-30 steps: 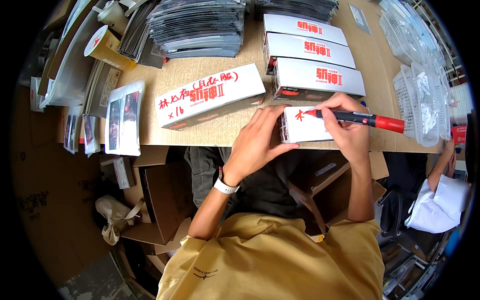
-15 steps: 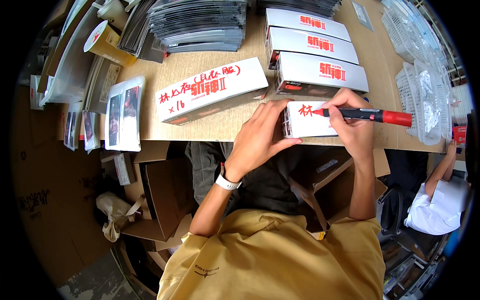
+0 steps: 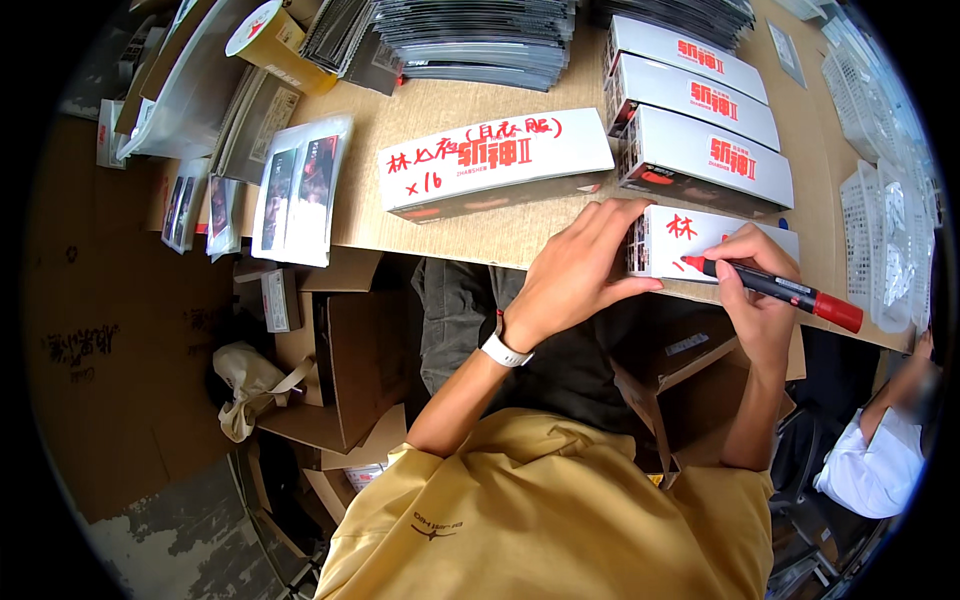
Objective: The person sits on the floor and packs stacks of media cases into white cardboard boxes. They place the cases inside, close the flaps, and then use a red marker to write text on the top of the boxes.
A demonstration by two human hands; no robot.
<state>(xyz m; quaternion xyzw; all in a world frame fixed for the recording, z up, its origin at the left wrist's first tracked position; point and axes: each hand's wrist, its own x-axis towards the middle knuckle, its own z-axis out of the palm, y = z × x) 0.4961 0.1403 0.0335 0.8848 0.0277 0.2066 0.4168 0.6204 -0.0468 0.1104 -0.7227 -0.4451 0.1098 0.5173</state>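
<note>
A long white carton [image 3: 656, 244] with red handwriting on its top lies at the table's near edge. My left hand [image 3: 575, 262] steadies its left end, fingers at the far corner and thumb along the near side. My right hand [image 3: 760, 290] grips a black marker pen with a red end [image 3: 836, 310], its red tip touching the carton's top below a written character. Part of the carton is hidden under the right hand. Up and to the left, another white carton [image 3: 495, 165] carries finished-looking red handwriting over its print.
Three similar white cartons [image 3: 705, 140] stand in a row behind. Piles of dark flat packets [image 3: 475, 40] and a yellow cup [image 3: 280, 48] fill the back left. Sleeved cards [image 3: 300, 190] overhang the left edge. White plastic baskets [image 3: 880, 245] stand right; a person in white [image 3: 875, 460] sits beyond.
The marker tip has moved from the written character to below it, adding a short red stroke. The whole view has shifted, so the table appears further right.
</note>
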